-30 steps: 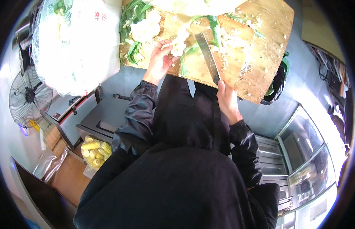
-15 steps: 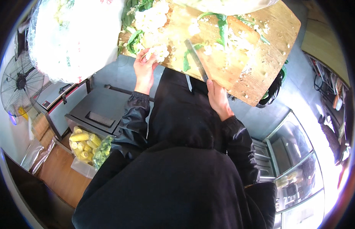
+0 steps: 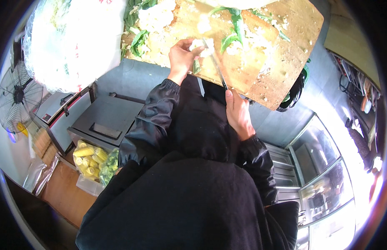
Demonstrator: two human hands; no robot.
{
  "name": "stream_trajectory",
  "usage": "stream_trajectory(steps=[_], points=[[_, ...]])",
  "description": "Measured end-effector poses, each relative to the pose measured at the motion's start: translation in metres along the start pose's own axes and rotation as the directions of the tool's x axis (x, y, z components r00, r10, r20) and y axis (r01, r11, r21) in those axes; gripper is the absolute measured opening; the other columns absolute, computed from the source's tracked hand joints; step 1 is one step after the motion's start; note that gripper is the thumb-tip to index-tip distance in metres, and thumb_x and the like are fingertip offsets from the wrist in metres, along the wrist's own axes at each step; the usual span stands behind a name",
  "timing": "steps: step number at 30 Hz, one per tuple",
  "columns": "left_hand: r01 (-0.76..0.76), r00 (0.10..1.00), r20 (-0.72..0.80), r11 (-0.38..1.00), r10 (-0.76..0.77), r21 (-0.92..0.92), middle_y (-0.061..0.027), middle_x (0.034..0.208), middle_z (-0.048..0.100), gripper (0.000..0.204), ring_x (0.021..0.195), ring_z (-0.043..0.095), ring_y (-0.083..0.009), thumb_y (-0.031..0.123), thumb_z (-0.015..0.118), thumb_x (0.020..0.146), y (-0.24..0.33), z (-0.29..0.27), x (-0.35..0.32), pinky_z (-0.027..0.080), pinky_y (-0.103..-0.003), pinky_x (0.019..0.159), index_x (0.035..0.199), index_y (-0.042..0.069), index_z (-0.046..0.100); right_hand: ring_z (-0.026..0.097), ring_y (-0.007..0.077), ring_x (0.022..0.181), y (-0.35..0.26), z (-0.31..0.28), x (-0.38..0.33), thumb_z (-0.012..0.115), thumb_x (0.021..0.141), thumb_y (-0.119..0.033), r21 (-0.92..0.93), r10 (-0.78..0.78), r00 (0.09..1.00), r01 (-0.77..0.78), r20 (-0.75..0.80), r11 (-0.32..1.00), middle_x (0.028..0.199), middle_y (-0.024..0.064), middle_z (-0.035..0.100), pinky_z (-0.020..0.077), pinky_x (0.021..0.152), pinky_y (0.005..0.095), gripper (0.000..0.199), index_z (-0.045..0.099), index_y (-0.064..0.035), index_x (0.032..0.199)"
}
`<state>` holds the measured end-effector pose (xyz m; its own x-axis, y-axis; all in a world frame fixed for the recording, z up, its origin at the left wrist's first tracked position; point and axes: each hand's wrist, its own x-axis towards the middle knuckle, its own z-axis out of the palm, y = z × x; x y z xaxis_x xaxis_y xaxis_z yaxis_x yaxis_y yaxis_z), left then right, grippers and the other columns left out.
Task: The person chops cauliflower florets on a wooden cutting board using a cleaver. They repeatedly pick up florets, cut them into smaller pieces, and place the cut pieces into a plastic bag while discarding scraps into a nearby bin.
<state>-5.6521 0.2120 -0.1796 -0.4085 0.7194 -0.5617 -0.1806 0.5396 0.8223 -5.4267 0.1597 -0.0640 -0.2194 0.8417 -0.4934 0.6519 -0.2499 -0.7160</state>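
My left hand [image 3: 184, 57] grips a small piece of cauliflower [image 3: 200, 46] over the near edge of a wooden cutting board [image 3: 260, 89]. In my right hand [image 3: 239, 111] is the handle of a knife [image 3: 219, 68]; its blade points up and left, with the tip touching or right beside the piece. A pile of cut cauliflower [image 3: 158, 16] lies at the board's far left, next to green leaves [image 3: 139, 43]. Right of the blade, more leaves [image 3: 238, 26] and white crumbs are scattered. Glare washes out part of the board.
A large white plastic bag [image 3: 77, 46] bulges left of the board. Lower left stand a fan [image 3: 19, 95], a grey lidded box [image 3: 105, 118], and bags of corn [image 3: 90, 158] and green vegetables [image 3: 110, 166]. A glass-fronted cabinet [image 3: 322, 166] is at the right.
My left hand has moved right with the cauliflower piece, from beside the pile to the knife's tip. My right hand keeps the knife in nearly the same place.
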Motion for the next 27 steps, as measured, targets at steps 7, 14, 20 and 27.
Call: stream_trajectory(steps=[7, 14, 20, 27], points=[[-0.036, 0.999, 0.019, 0.993, 0.034, 0.116, -0.0138, 0.102, 0.074, 0.042, 0.085, 0.071, -0.0151, 0.006, 0.087, 0.08, 0.004, 0.003, 0.002, 0.06, -0.028, 0.07, 0.114, -0.008, 0.066, 0.061, 0.0533, 0.101, 0.007, 0.012, 0.026, 0.053, 0.106, -0.023, -0.099, -0.127, 0.989, 0.12, -0.071, 0.988, 0.1, 0.032, 0.067, 0.0508, 0.084, 0.0556, 0.028, 0.065, 0.0013, 0.112], [0.115, 0.993, 0.014, 0.972, -0.114, -0.203, -0.0094, 0.106, 0.07, 0.049, 0.098, 0.069, -0.0166, 0.0, 0.082, 0.084, 0.008, -0.006, -0.007, 0.06, -0.028, 0.077, 0.128, 0.001, 0.06, 0.062, 0.0532, 0.097, 0.006, 0.007, 0.013, 0.053, 0.106, -0.025, 0.019, -0.011, 0.999, 0.012, -0.041, 1.0, 0.093, 0.0304, 0.067, 0.0514, 0.079, 0.0544, 0.029, 0.064, 0.0012, 0.112], [0.101, 0.992, -0.062, 0.992, -0.106, -0.081, -0.0111, 0.102, 0.071, 0.044, 0.092, 0.07, -0.0174, 0.003, 0.081, 0.087, -0.004, 0.001, -0.011, 0.059, -0.03, 0.078, 0.123, -0.003, 0.057, 0.064, 0.0522, 0.088, -0.011, 0.013, -0.006, 0.051, 0.108, -0.029, 0.041, 0.151, 0.988, -0.153, 0.038, 0.987, 0.086, 0.0311, 0.066, 0.053, 0.072, 0.0528, 0.032, 0.065, -0.0004, 0.115], [0.063, 0.994, -0.088, 0.994, -0.072, -0.094, -0.013, 0.101, 0.071, 0.041, 0.091, 0.07, -0.0177, 0.004, 0.08, 0.088, -0.008, 0.007, -0.015, 0.061, -0.032, 0.078, 0.12, -0.004, 0.056, 0.067, 0.0501, 0.083, -0.018, 0.016, -0.015, 0.051, 0.108, -0.029, 0.045, 0.193, 0.981, -0.194, 0.032, 0.98, 0.083, 0.0308, 0.067, 0.0544, 0.071, 0.0509, 0.034, 0.066, 0.0004, 0.116]])
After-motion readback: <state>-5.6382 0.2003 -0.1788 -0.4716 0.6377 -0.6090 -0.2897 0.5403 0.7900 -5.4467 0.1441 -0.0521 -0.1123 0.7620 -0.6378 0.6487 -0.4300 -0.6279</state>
